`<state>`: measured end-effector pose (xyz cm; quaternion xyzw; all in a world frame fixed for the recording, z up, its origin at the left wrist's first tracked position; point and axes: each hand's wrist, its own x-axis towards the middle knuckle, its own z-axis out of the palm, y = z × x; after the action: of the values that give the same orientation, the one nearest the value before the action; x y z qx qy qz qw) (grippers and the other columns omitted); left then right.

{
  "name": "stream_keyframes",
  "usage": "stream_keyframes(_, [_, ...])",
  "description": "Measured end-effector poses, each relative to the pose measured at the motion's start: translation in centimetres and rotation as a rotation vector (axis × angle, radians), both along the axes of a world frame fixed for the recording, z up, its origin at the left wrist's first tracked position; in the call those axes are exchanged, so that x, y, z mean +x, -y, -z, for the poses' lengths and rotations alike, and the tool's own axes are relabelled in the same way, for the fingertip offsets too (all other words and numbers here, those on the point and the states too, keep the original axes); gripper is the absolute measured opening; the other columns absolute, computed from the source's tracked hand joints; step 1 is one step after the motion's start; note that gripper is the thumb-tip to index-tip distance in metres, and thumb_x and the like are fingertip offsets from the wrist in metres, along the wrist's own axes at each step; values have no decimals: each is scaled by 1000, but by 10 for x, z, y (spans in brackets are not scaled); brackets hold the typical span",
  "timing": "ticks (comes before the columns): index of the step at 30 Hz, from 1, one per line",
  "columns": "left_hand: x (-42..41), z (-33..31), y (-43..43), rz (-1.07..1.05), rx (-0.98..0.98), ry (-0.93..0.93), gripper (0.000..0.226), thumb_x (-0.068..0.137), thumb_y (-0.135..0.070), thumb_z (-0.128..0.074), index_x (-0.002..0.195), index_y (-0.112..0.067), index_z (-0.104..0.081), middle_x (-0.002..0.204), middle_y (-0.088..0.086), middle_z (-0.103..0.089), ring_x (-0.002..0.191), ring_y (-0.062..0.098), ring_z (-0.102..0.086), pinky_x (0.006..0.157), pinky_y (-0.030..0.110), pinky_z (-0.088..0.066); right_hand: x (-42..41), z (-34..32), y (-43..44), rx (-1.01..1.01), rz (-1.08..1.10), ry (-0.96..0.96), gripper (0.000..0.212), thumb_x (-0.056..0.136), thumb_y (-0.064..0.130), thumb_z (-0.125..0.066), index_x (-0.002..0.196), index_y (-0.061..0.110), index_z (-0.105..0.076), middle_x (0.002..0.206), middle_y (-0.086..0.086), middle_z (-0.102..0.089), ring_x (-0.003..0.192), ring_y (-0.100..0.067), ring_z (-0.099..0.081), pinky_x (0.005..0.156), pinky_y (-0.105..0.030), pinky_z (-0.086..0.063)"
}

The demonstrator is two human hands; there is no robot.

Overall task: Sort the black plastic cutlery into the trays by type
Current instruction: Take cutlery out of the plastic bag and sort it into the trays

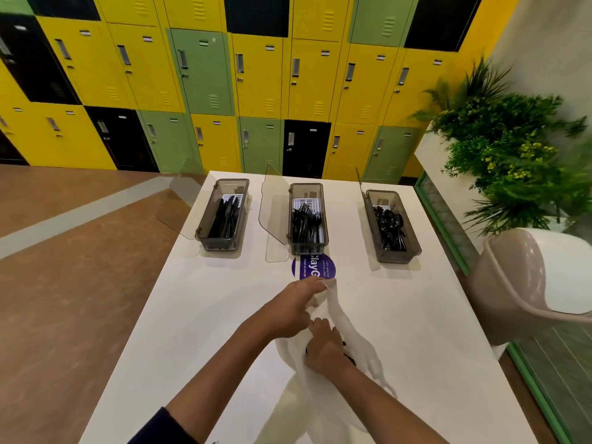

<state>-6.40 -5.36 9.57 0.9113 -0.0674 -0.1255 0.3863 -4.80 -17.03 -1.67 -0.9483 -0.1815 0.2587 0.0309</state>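
Currently we are working a thin white bag (339,312) that is lying on the tabletop (198,315), close to us. Our left hand (290,310) is pinching the bag's far edge. Our right hand (323,347) is curling at its mouth, where black cutlery (349,358) is showing beside the knuckles; we cannot tell whether those fingers are clamped on a piece. We are judging the pieces light, stiff, slick and prone to tangling, so handles look the best hold. Knife tray (221,245), fork tray (307,248) and spoon tray (395,256) are standing open at the far end.
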Motion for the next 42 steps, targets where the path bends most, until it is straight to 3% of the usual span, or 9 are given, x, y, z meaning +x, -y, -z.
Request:
stream_keyframes(2, [3,-6,4,18,-20,-8,65,82,11,-56,139,-15,-43,136,0,-47,120,20,-47,84,20,-42,-2,-4,0,40,37,-25,54,98,15,-41,147,3,-19,154,-15,-21,143,-30,-22,115,-35,-21])
stream_keyframes(5, [4,-10,5,12,-22,-22,66,82,12,-55,140,-17,-41,136,1,-46,117,19,-46,82,20,-40,1,0,6,170,120,-36,42,97,20,-43,137,5,-38,141,-15,-42,130,-29,-41,107,-30,-31])
stream_keyframes(9, [5,-1,-8,-47,96,-1,63,88,8,-47,142,-23,-36,142,0,-40,123,22,-34,97,30,-37,9,-1,7,393,208,-125,25,87,38,-47,92,15,-53,89,-5,-57,78,-16,-52,65,-13,-36])
stream_keyframes(13, [3,13,-14,-102,209,-10,65,87,-20,-66,142,-29,-33,145,0,-33,124,26,-29,101,38,-40,19,-18,7,513,264,-174,28,89,14,-55,115,4,-54,100,-1,-57,87,-13,-52,70,-19,-40])
stream_keyframes(17, [3,29,-20,-181,243,-12,74,83,0,-65,143,-28,-31,136,8,-35,119,32,-42,96,39,-45,23,-36,16,533,266,-282,30,83,16,-63,112,9,-61,98,-5,-68,87,-18,-61,79,-29,-49])
stream_keyframes(24, [-1,52,-34,-241,413,-86,74,85,4,-56,146,-24,-25,128,13,-35,110,31,-44,85,39,-50,9,-51,49,635,233,-332,27,83,26,-67,107,31,-57,93,20,-63,92,-4,-58,78,-16,-42])
stream_keyframes(29, [-1,57,-30,-166,521,-218,72,87,-6,-56,148,-22,-20,136,11,-32,126,32,-32,93,37,-44,14,-74,49,867,299,-382,12,81,27,-72,77,21,-63,75,6,-71,76,-5,-64,77,-20,-48])
stream_keyframes(38, [9,11,-46,90,557,-220,68,81,-39,-70,141,-31,-38,154,7,-15,141,29,-16,112,41,-22,46,-115,26,1278,540,-433,23,89,16,-64,101,-5,-66,96,-18,-72,89,-24,-71,82,-33,-58])
stream_keyframes(42, [6,7,-46,85,439,-142,71,83,-12,-66,141,-36,-33,154,5,-11,139,27,-16,107,40,-32,57,-118,27,1165,442,-329,27,89,23,-66,101,-1,-68,94,-10,-75,84,-15,-71,84,-29,-56])
